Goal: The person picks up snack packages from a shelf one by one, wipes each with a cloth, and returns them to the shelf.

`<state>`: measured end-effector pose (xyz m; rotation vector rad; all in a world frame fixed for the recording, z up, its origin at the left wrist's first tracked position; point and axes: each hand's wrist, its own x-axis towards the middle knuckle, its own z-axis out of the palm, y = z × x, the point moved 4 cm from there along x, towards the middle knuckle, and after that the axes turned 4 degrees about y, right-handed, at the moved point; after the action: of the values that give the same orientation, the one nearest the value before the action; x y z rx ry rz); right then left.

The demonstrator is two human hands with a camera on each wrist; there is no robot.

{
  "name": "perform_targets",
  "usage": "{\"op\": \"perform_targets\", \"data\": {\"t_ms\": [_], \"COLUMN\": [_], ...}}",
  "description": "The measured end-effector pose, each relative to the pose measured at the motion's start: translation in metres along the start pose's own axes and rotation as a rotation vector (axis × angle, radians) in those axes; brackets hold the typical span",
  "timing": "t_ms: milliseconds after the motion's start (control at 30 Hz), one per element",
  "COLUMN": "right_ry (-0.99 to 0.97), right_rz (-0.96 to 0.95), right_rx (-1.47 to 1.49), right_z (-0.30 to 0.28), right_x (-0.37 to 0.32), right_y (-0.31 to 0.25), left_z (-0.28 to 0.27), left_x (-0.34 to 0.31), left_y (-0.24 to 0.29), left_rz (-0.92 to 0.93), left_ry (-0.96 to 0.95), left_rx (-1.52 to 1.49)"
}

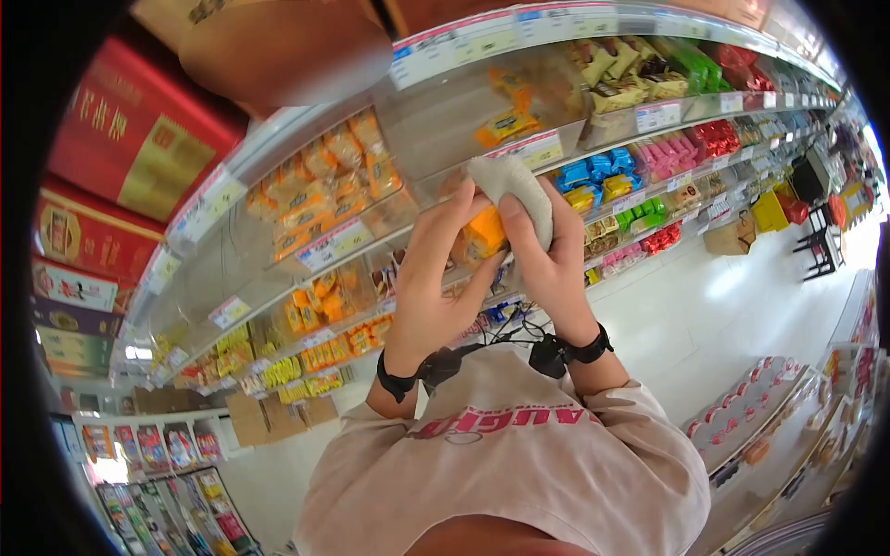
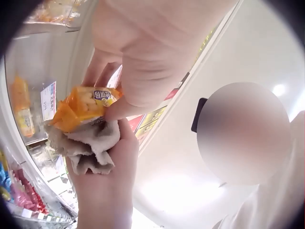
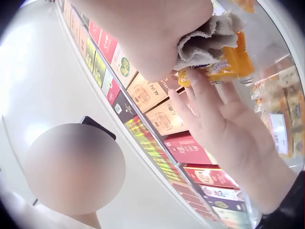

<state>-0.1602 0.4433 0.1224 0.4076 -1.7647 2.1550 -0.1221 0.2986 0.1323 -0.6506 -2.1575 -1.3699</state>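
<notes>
An orange-wrapped snack packet (image 1: 485,232) is between the two hands in front of the chest. My left hand (image 1: 428,283) pinches it from the left side, thumb and fingers around the wrapper. Against the packet's other side lies a grey cloth (image 1: 522,190), gripped by my right hand (image 1: 558,278) with the thumb over it. In the left wrist view, printed writing shows on the packet (image 2: 88,104), and the bunched cloth (image 2: 95,140) touches its lower side. Seen from the right wrist, folds of the cloth (image 3: 207,43) cover part of the wrapper.
Just beyond the hands, a clear shelf bin (image 1: 426,120) holds a few orange packets (image 1: 508,125). A fuller bin of similar packets (image 1: 324,181) is to its left. Red boxes (image 1: 139,139) stand at far left; colourful sweets (image 1: 593,171) fill bins at right. Behind, a black stool (image 1: 818,243) stands on the floor.
</notes>
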Motion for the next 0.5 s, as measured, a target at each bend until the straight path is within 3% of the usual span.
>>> {"op": "perform_targets", "data": {"t_ms": [200, 367, 433, 500], "right_ry": [-0.003, -0.143, -0.132, -0.041], "right_rz": [-0.182, -0.507, -0.490, -0.319], "right_rx": [-0.009, -0.030, 0.031, 0.171], "right_z": [0.034, 0.064, 0.076, 0.089], "right_x": [-0.012, -0.020, -0.025, -0.036], "right_y": [-0.003, -0.005, -0.004, 0.000], "left_z": [-0.030, -0.069, -0.086, -0.102], "left_x": [-0.022, -0.044, -0.050, -0.059], "left_y": [0.003, 0.007, 0.008, 0.005], "left_rz": [-0.068, -0.036, -0.044, -0.098], "left_ry": [0.212, 0.218, 0.253, 0.311], "left_rx": [-0.271, 0.000, 0.069, 0.095]}}
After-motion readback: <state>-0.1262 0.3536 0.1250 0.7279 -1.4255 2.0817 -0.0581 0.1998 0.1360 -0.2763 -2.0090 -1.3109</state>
